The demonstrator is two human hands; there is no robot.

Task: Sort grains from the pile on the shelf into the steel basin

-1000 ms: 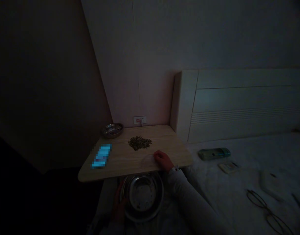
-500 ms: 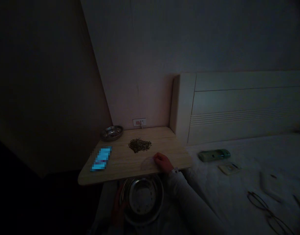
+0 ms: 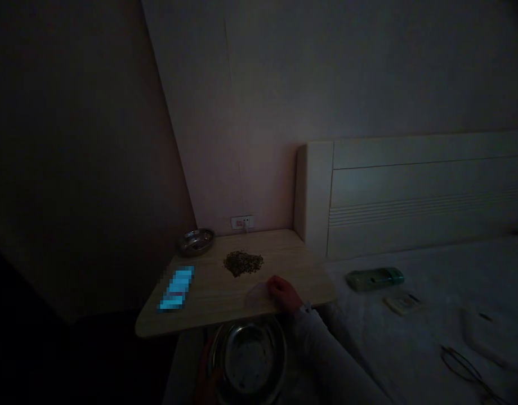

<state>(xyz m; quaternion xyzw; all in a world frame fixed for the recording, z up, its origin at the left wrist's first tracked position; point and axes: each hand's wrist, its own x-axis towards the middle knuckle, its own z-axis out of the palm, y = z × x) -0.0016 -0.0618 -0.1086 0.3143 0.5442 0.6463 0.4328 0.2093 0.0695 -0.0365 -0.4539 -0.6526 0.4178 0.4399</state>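
Note:
Below the table's front edge, my left hand grips the left side of a shiny metal bowl; its fingers show dimly at the rim. My right hand is closed over the front right part of the wooden tabletop. Whether anything is in its fingers cannot be made out. Beside its fingertips lies a faint, pale, see-through patch, perhaps thin plastic. A pile of small dark grains or seeds is spread on the tabletop, just beyond my right hand.
A second metal dish stands at the table's back left, with a lit, blurred-out phone in front. A wall socket holds a plug. On the bed at right lie a green case, a small pale packet and glasses.
The view has tilted up slightly, so everything sits lower in the picture. Relative to the table and bowl, both hands look nearly unchanged.

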